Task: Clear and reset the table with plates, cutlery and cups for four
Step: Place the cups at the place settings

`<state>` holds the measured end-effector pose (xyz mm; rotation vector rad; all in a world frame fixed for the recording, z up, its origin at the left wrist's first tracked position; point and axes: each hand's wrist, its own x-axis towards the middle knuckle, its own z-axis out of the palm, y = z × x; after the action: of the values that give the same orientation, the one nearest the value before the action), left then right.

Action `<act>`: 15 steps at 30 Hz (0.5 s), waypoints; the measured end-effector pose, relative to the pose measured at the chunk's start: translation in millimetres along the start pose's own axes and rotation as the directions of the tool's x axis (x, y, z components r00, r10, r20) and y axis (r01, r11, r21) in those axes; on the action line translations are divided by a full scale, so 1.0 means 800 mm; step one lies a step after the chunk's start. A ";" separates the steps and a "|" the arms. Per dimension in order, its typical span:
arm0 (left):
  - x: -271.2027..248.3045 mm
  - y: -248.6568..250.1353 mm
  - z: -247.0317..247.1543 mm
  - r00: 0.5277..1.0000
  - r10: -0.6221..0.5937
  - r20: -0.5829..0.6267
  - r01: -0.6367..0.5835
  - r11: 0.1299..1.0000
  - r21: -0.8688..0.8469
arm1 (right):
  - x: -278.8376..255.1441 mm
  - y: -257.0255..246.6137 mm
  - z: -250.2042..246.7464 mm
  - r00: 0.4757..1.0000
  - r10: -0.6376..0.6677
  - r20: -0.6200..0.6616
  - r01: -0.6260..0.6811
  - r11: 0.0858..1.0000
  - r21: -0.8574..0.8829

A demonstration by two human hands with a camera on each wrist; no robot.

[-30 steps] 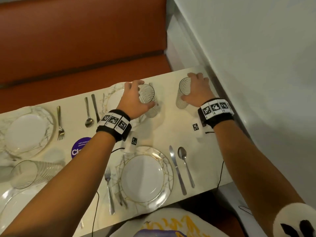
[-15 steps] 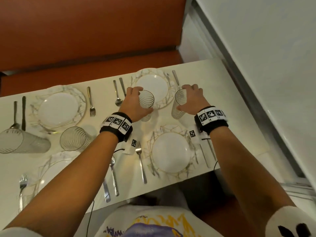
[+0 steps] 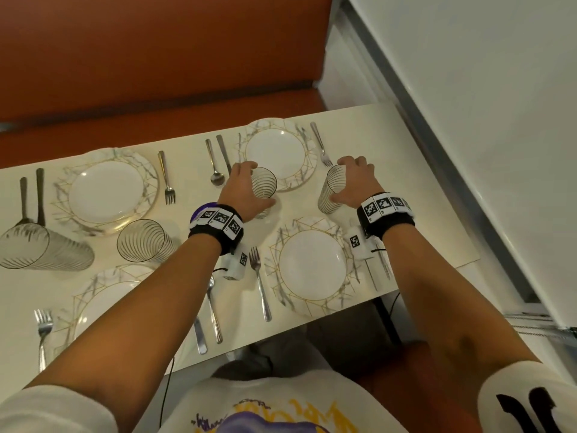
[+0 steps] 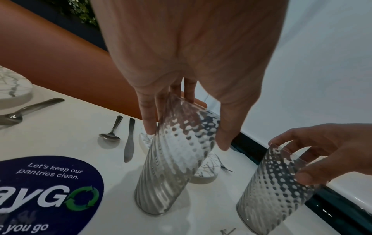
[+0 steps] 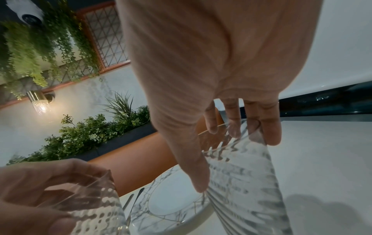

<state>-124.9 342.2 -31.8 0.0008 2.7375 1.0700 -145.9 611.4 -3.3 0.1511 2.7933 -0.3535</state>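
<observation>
My left hand [image 3: 259, 184] grips a clear ribbed glass [image 3: 263, 190] by its rim, just in front of the far right plate [image 3: 274, 154]. Its base is at the tabletop, slightly tilted [image 4: 173, 159]. My right hand [image 3: 343, 179] grips a second ribbed glass [image 3: 332, 189] the same way, beside that plate's fork [image 3: 320, 145] and above the near right plate [image 3: 312, 265]. The right wrist view shows fingers and thumb around that glass [image 5: 245, 182]. Two more marbled plates lie far left [image 3: 106, 192] and near left [image 3: 103, 304], each with cutlery.
A third glass [image 3: 145, 240] stands between the left plates, and a fourth [image 3: 40, 248] is at the left edge. A blue round sticker [image 4: 50, 184] is on the table [image 3: 421, 214]. An orange bench [image 3: 156, 57] runs behind; a white wall [image 3: 468, 89] borders the right.
Both hands have carried their glasses from beside the far right plate back toward me, into the gap between the two right plates. The head view has swung left, showing more table.
</observation>
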 end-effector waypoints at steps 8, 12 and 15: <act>0.003 0.007 0.002 0.997 -0.078 -0.014 0.078 0.997 0.009 | 0.002 0.013 -0.007 0.997 0.010 0.073 -0.006 0.999 -0.047; 0.003 0.012 0.004 0.993 -0.114 -0.014 0.114 0.993 0.001 | 0.003 0.013 -0.009 0.996 0.012 0.089 -0.007 0.998 -0.055; 0.001 0.015 0.004 0.991 -0.131 -0.009 0.131 0.991 0.002 | 0.002 0.013 -0.008 0.995 0.012 0.095 -0.008 0.999 -0.039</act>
<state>-126.2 353.0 -26.5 -0.1811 2.7036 1.0331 -148.2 622.9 -0.2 0.1358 2.7027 -0.2965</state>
